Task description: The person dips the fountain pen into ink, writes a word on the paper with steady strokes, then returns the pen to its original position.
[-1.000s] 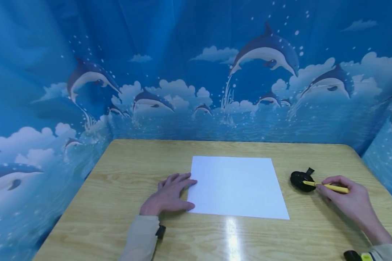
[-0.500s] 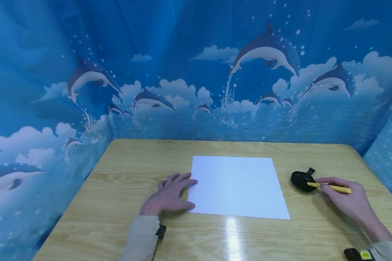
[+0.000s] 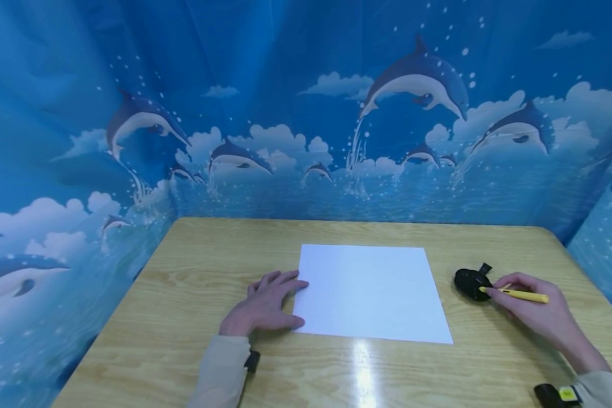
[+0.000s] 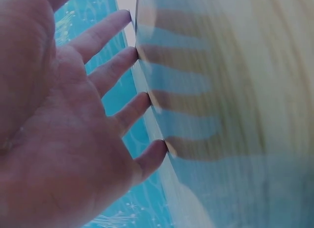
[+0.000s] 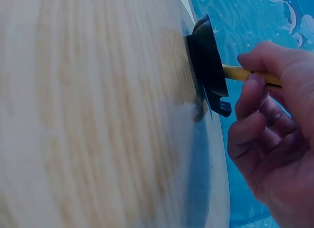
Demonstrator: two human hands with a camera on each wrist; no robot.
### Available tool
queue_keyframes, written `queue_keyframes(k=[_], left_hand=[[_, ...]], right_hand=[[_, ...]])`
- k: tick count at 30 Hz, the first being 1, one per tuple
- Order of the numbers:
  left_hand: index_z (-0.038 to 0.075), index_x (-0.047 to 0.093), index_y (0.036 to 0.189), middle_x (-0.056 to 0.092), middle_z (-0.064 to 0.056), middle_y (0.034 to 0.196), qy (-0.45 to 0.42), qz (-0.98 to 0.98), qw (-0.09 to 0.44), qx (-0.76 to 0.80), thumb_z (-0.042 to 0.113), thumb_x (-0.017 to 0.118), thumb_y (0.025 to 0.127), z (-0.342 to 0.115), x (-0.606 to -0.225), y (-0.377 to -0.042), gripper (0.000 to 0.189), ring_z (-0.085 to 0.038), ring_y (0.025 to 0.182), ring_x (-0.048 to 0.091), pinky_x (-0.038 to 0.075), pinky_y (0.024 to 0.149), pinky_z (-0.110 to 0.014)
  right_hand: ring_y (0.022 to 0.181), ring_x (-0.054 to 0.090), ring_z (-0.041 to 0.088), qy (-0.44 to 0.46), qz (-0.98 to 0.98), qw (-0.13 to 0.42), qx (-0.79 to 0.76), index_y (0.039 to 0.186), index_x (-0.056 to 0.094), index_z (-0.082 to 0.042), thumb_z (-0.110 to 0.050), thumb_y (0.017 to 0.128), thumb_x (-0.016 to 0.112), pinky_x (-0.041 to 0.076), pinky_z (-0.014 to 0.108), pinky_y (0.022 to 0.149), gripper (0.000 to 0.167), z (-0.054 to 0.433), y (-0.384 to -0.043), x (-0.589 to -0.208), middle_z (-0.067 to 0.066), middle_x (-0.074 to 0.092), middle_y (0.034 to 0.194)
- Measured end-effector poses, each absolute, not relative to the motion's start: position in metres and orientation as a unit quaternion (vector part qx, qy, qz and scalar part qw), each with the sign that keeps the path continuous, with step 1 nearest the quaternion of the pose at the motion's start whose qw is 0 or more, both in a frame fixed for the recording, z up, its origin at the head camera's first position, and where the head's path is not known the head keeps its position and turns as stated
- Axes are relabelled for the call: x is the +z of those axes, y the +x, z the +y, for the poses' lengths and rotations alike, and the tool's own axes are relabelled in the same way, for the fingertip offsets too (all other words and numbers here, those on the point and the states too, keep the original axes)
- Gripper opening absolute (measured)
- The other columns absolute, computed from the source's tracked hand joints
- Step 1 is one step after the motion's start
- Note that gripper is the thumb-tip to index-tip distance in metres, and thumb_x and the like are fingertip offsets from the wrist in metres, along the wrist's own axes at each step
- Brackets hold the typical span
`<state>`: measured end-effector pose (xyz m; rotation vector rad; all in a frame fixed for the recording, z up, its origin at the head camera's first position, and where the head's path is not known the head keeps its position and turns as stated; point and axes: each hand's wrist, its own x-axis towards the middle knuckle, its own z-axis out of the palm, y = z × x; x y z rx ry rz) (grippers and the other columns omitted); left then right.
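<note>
A blank white sheet of paper (image 3: 369, 294) lies on the wooden table. My left hand (image 3: 265, 306) rests at its left edge, fingers spread, with thumb and index fingertip overlapping the paper. In the left wrist view the straight fingertips (image 4: 142, 98) touch down on the surface. To the right of the sheet, my right hand (image 3: 540, 303) pinches a slim yellow pen-like stick (image 3: 525, 296) between thumb and fingers. Its front end is over a small black, apple-shaped dish (image 3: 470, 283) with a short tab. From the right wrist view, the black dish (image 5: 208, 59) hides the stick's tip.
The wooden table (image 3: 194, 255) has rounded back corners and a bright light reflection at the front. A blue curtain (image 3: 285, 113) printed with dolphins and clouds hangs behind it and along the sides. Dark straps sit at both wrists.
The yellow stick has shifted slightly to the right over the black dish, and my right thumb now sits closer to its front end. My left hand and the paper have stayed put.
</note>
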<state>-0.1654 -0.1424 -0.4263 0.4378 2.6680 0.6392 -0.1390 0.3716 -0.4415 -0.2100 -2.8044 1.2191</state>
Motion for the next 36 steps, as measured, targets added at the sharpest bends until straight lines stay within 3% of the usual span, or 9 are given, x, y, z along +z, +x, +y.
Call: queue_keyframes(k=[7, 14, 23, 31, 36], left_hand=[[0.034, 0.049, 0.151, 0.028, 0.005, 0.170, 0.148, 0.948, 0.182, 0.216, 0.044, 0.079, 0.084, -0.140, -0.425, -0.165, 0.074, -0.037, 0.158, 0.017, 0.012, 0.121, -0.071], [0.033, 0.049, 0.152, 0.028, 0.003, 0.170, 0.151, 0.946, 0.183, 0.220, 0.044, 0.078, 0.085, -0.140, -0.425, -0.165, 0.074, -0.037, 0.158, 0.016, 0.012, 0.120, -0.073], [0.032, 0.051, 0.150, 0.031, 0.004, 0.169, 0.152, 0.944, 0.183, 0.227, 0.044, 0.080, 0.085, -0.142, -0.424, -0.167, 0.073, -0.038, 0.157, 0.018, 0.014, 0.119, -0.073], [0.031, 0.052, 0.150, 0.032, 0.003, 0.168, 0.151, 0.944, 0.181, 0.231, 0.043, 0.083, 0.084, -0.141, -0.423, -0.166, 0.074, -0.039, 0.157, 0.019, 0.014, 0.119, -0.074], [0.032, 0.052, 0.149, 0.033, 0.003, 0.168, 0.150, 0.946, 0.179, 0.226, 0.043, 0.083, 0.084, -0.141, -0.425, -0.167, 0.074, -0.039, 0.157, 0.019, 0.015, 0.119, -0.073]], right_hand=[[0.060, 0.062, 0.012, -0.051, -0.919, 0.010, 0.391, 0.113, 0.070, -0.003, -0.035, 0.097, 0.071, 0.051, 0.029, 0.053, 0.036, 0.372, -0.141, -0.441, -0.012, 0.071, 0.079], [0.057, 0.061, 0.013, -0.032, -0.917, 0.028, 0.397, 0.105, 0.070, -0.004, -0.030, 0.096, 0.073, 0.049, 0.028, 0.050, 0.028, 0.370, -0.145, -0.441, -0.007, 0.071, 0.075], [0.058, 0.060, 0.009, -0.020, -0.916, 0.053, 0.398, 0.099, 0.069, -0.004, -0.022, 0.094, 0.075, 0.049, 0.026, 0.051, 0.020, 0.369, -0.148, -0.442, -0.020, 0.070, 0.077], [0.059, 0.061, 0.008, -0.029, -0.921, 0.052, 0.386, 0.104, 0.073, -0.005, -0.030, 0.097, 0.071, 0.050, 0.025, 0.052, 0.026, 0.367, -0.152, -0.446, -0.030, 0.066, 0.081], [0.059, 0.059, 0.004, -0.026, -0.915, 0.078, 0.394, 0.102, 0.074, -0.008, -0.028, 0.096, 0.072, 0.047, 0.022, 0.052, 0.021, 0.365, -0.151, -0.444, -0.028, 0.067, 0.080]])
